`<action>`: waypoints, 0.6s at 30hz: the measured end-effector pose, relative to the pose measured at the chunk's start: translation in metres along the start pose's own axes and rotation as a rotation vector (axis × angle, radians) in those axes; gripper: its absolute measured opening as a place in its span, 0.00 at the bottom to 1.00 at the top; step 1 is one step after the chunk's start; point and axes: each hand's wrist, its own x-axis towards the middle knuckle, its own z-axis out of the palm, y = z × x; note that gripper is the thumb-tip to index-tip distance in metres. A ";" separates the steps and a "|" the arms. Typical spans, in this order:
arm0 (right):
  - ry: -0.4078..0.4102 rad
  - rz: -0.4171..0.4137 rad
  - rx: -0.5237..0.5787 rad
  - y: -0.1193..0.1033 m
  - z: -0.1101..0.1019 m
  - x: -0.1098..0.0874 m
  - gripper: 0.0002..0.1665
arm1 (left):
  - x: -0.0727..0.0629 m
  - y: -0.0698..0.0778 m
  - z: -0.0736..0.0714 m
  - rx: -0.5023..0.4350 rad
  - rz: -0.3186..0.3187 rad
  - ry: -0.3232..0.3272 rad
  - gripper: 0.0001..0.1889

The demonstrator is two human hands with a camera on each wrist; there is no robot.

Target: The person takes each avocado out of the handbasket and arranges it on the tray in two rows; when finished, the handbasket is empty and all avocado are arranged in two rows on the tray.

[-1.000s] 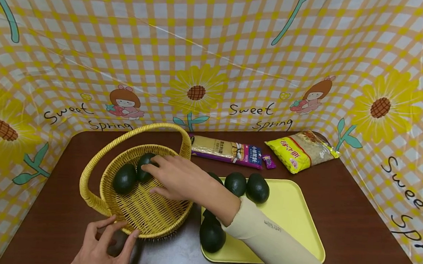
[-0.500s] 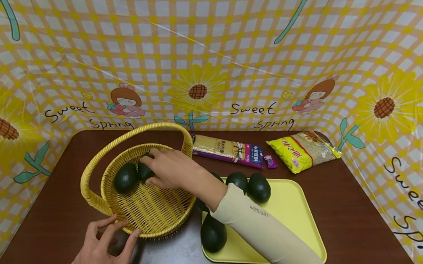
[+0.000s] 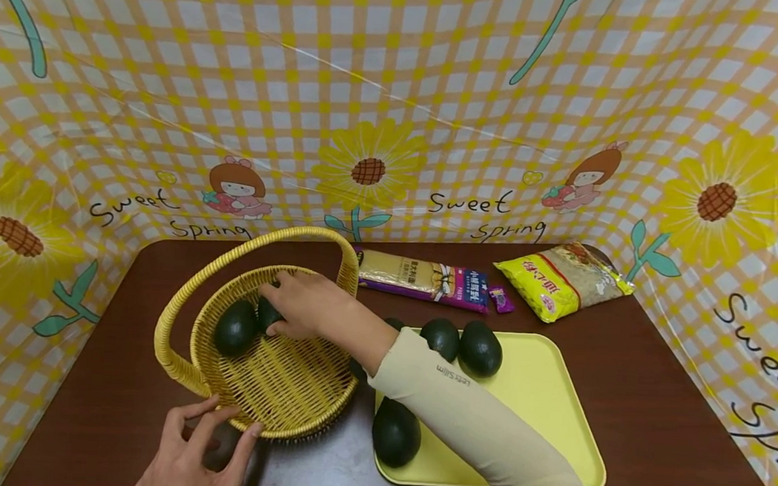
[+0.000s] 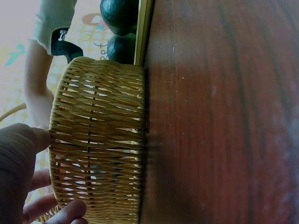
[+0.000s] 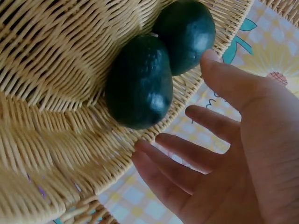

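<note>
A yellow wicker basket (image 3: 279, 392) with a tall handle holds two dark green avocados, one on the left (image 3: 236, 329) and one (image 3: 267, 314) partly covered by my right hand (image 3: 311, 309). In the right wrist view that hand (image 5: 219, 158) has its fingers spread apart, the thumb tip at the edge of the farther avocado (image 5: 185, 37). The nearer avocado (image 5: 140, 84) lies against the basket wall. My left hand (image 3: 196, 447) holds the basket's near rim; in the left wrist view its fingers (image 4: 70, 212) sit on both sides of the wicker wall.
A yellow tray (image 3: 545, 416) right of the basket bears several avocados (image 3: 396, 433), some hidden behind the right forearm. Behind it lie a pasta packet (image 3: 420, 278), a small purple packet (image 3: 501, 300) and a yellow bag (image 3: 560, 282). Patterned cloth hangs around the table.
My right hand has shifted slightly left and down over the second avocado in the basket, its forearm moving left with it. The left hand stays at the rim.
</note>
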 end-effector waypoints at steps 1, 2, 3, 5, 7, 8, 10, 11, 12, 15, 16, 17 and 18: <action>-0.012 0.005 0.005 0.000 0.000 0.002 0.45 | 0.000 0.000 0.000 0.001 0.000 0.001 0.17; -0.023 0.011 0.013 -0.001 0.001 0.004 0.45 | 0.000 0.000 0.000 0.001 0.001 0.003 0.17; -0.034 0.019 0.021 -0.001 0.001 0.007 0.45 | -0.001 0.000 0.000 0.000 0.002 0.004 0.17; -0.058 0.036 0.034 -0.001 0.001 0.011 0.45 | 0.000 0.000 0.000 0.001 0.002 0.005 0.17; -0.084 0.051 0.041 -0.001 0.001 0.016 0.46 | 0.000 0.000 0.001 0.006 -0.002 0.002 0.18; -0.098 0.058 0.047 -0.001 0.002 0.018 0.47 | 0.000 0.000 0.001 0.006 -0.003 0.002 0.18; -0.123 0.068 0.056 -0.001 0.002 0.022 0.47 | 0.000 0.000 0.001 0.010 -0.006 0.000 0.18; -0.132 0.070 0.059 -0.001 0.002 0.023 0.48 | 0.000 0.001 0.001 0.012 -0.007 -0.001 0.18; -0.138 0.071 0.057 -0.001 0.003 0.024 0.48 | 0.000 0.001 0.001 0.010 -0.005 0.000 0.18; -0.146 0.067 0.056 -0.001 0.003 0.026 0.47 | 0.000 0.001 0.000 0.008 -0.006 0.001 0.19; -0.146 0.066 0.055 -0.001 0.003 0.027 0.47 | 0.000 0.001 0.000 0.006 -0.006 0.001 0.19; -0.146 0.066 0.052 -0.001 0.003 0.027 0.47 | 0.000 0.001 0.000 0.005 -0.007 0.000 0.18; -0.147 0.065 0.051 -0.001 0.004 0.028 0.47 | 0.000 0.001 0.000 0.003 -0.008 -0.002 0.18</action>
